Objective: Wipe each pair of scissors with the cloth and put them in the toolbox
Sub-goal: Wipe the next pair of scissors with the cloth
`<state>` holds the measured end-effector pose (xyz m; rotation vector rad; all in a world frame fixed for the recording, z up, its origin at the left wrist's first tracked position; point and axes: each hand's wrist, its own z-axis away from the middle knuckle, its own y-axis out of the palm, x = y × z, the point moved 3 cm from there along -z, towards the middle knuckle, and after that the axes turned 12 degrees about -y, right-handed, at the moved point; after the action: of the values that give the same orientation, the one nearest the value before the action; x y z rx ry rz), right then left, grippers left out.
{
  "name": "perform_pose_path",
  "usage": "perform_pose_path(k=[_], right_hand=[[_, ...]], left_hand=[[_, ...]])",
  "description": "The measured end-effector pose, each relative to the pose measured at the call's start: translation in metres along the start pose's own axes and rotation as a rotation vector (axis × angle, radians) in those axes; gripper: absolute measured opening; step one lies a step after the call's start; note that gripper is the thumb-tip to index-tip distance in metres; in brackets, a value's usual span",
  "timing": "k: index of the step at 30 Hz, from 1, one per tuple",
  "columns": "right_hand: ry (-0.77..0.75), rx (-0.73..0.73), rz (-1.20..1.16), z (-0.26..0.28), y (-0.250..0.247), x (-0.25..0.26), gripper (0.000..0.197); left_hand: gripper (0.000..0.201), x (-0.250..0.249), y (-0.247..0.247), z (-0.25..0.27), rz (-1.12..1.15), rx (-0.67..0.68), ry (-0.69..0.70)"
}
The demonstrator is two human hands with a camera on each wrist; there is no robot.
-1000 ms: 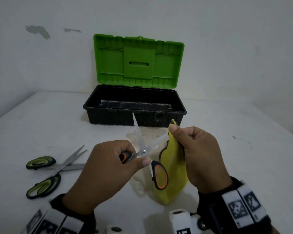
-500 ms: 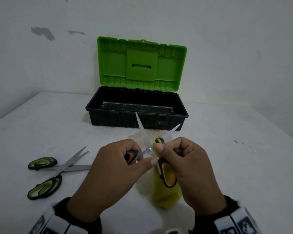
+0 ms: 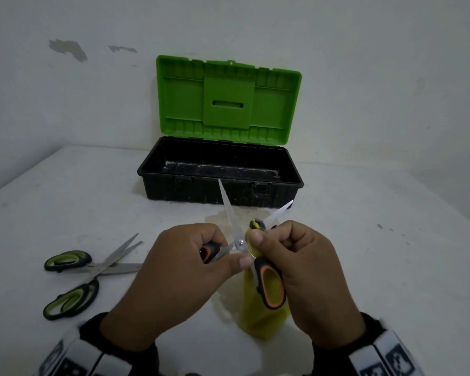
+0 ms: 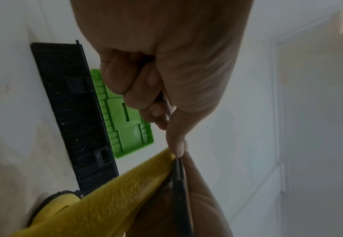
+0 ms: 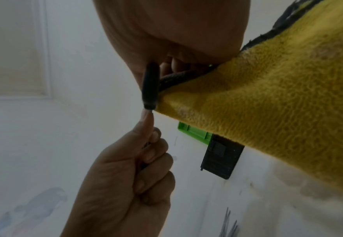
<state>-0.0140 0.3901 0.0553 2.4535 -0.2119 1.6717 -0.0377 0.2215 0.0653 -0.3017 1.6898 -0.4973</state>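
Observation:
My left hand (image 3: 190, 267) grips one handle of the orange-handled scissors (image 3: 270, 289), whose blades stand spread apart in front of the toolbox. My right hand (image 3: 296, 267) pinches the yellow cloth (image 3: 258, 318) against the right blade, close to the pivot. The cloth hangs down behind the free orange handle. From the left wrist, the cloth (image 4: 105, 195) runs under my left hand (image 4: 166, 72). The right wrist view shows the cloth (image 5: 267, 96), the scissor handle (image 5: 150, 86) and my left hand (image 5: 130, 184). The black toolbox (image 3: 220, 183) stands open with its green lid (image 3: 228, 100) upright.
Two pairs of green-handled scissors (image 3: 73, 280) lie crossed on the white table (image 3: 391, 253) at the left. A white wall stands right behind the toolbox. The table's right side holds only small marks.
My right hand has brought the cloth from beside the scissors onto the right blade, then stayed near the pivot. My left hand holds the scissors in about the same place.

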Motion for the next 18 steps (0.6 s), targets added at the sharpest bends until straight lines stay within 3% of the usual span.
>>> perform_pose_path(k=[5,18], right_hand=[[-0.020,-0.111,0.012,-0.009,-0.015,-0.003,0.030],[0.002,-0.084,0.000,-0.011,-0.015,-0.002,0.030]], left_hand=[[0.045,0.001,-0.001,-0.002,0.000,0.035,-0.020],[0.044,0.000,-0.006,-0.003,0.017,0.090,-0.012]])
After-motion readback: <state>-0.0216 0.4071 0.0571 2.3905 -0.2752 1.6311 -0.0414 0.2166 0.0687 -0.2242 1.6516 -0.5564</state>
